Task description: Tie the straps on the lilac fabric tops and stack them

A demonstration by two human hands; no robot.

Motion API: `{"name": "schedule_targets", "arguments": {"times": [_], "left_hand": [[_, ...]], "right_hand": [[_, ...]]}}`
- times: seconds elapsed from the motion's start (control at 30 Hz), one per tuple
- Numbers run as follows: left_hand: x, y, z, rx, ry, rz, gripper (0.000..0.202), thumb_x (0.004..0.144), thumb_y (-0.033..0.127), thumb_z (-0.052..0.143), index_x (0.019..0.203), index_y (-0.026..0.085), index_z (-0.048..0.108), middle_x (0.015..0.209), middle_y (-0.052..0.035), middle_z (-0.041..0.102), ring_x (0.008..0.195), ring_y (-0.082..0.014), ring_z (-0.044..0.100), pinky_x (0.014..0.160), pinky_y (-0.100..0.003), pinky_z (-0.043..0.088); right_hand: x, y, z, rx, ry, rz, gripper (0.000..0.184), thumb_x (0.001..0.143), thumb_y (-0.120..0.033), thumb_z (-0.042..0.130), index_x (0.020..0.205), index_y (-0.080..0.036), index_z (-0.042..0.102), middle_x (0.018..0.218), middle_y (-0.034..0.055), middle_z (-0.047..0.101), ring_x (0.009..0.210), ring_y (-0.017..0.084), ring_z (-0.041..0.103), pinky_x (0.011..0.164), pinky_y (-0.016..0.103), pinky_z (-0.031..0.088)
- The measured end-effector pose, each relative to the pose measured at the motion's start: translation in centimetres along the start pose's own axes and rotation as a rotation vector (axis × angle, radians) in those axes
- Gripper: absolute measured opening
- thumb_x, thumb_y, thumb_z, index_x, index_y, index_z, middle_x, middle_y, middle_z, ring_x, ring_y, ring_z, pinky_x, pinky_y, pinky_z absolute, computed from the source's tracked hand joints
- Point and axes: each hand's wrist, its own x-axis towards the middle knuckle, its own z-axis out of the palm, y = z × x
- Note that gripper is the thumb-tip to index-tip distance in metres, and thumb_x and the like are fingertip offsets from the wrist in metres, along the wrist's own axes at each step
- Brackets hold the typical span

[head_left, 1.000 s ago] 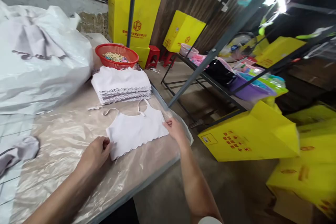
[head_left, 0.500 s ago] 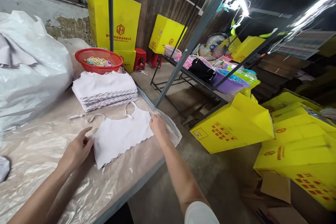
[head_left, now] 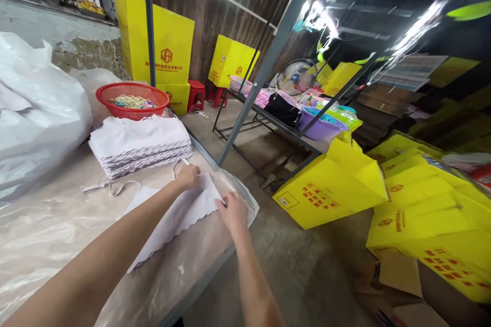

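Observation:
A small white apron (head_left: 174, 219) with a wavy hem and thin straps lies flat on the plastic-covered table (head_left: 192, 281). My left hand (head_left: 188, 178) is closed at its upper right corner, beside the looped strap (head_left: 180, 164); the fingertips are partly hidden. My left forearm crosses over the apron and covers its middle. At the right edge of the cloth, my right hand (head_left: 233, 209) pinches the border between thumb and fingers. Another strap (head_left: 115, 187) trails off to the left. Just behind lies a neat stack of white cloth pieces (head_left: 141, 143) with wavy edges.
Beyond the stack sits a red basket (head_left: 132, 99) with beige cords. A large white plastic bag (head_left: 42, 112) bulges at the left. A grey metal post (head_left: 245, 112) rises near the table's right corner. Yellow boxes (head_left: 330, 189) and a rack with a purple basin (head_left: 322, 125) stand right.
My left hand has moved from the apron's left side across to its upper right corner. My right hand stays at the right edge, slightly lower on it. The view has shifted a little.

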Motion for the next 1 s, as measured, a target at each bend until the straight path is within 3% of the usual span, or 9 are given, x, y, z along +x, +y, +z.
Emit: {"name": "schedule_targets", "arguments": {"times": [0.13,0.3,0.6,0.8,1.0], "left_hand": [[2.5,0.4,1.4,-0.045,-0.087,-0.013,0.012,0.067,0.017,0.07,0.077,0.018,0.074,0.077,-0.0046,0.072,0.079,-0.0195,0.067,0.067,-0.022,0.047],[3.7,-0.1,1.8,-0.089,-0.13,-0.056,0.008,0.063,0.016,0.07,0.07,0.017,0.072,0.065,-0.0011,0.068,0.069,-0.0165,0.064,0.056,-0.02,0.042],[3.4,-0.4,1.6,-0.185,-0.164,-0.026,0.012,0.065,0.017,0.066,0.076,0.017,0.072,0.068,0.0016,0.067,0.066,-0.0125,0.06,0.054,-0.019,0.04],[4.1,-0.9,2.3,-0.233,-0.173,-0.014,0.01,0.06,0.019,0.065,0.069,0.018,0.068,0.063,0.0024,0.063,0.064,-0.013,0.057,0.054,-0.019,0.039],[4.5,-1.2,1.9,-0.356,-0.18,0.098,0.016,0.062,0.033,0.063,0.066,0.018,0.065,0.07,-0.0013,0.066,0.072,-0.0182,0.061,0.06,-0.024,0.044]], "right_hand": [[-0.6,0.3,0.9,0.091,0.062,-0.046,0.013,0.091,-0.03,0.059,0.087,-0.022,0.069,0.094,0.0055,0.068,0.091,0.021,0.062,0.078,0.031,0.043],[-0.9,0.4,0.8,0.152,0.089,-0.039,0.016,0.09,-0.033,0.061,0.096,-0.021,0.069,0.101,0.0067,0.068,0.092,0.022,0.063,0.08,0.032,0.044],[-1.0,0.4,0.4,0.185,0.068,-0.019,0.011,0.089,-0.03,0.063,0.093,-0.023,0.071,0.099,0.0059,0.069,0.097,0.023,0.062,0.082,0.033,0.043],[-0.9,0.7,0.9,0.213,0.083,-0.016,0.01,0.089,-0.026,0.063,0.091,-0.021,0.071,0.096,0.0056,0.069,0.086,0.02,0.062,0.078,0.031,0.042],[-0.9,1.1,1.3,0.211,0.136,-0.04,0.017,0.093,-0.024,0.057,0.083,-0.019,0.07,0.087,0.0045,0.068,0.083,0.018,0.06,0.075,0.029,0.039]]}}
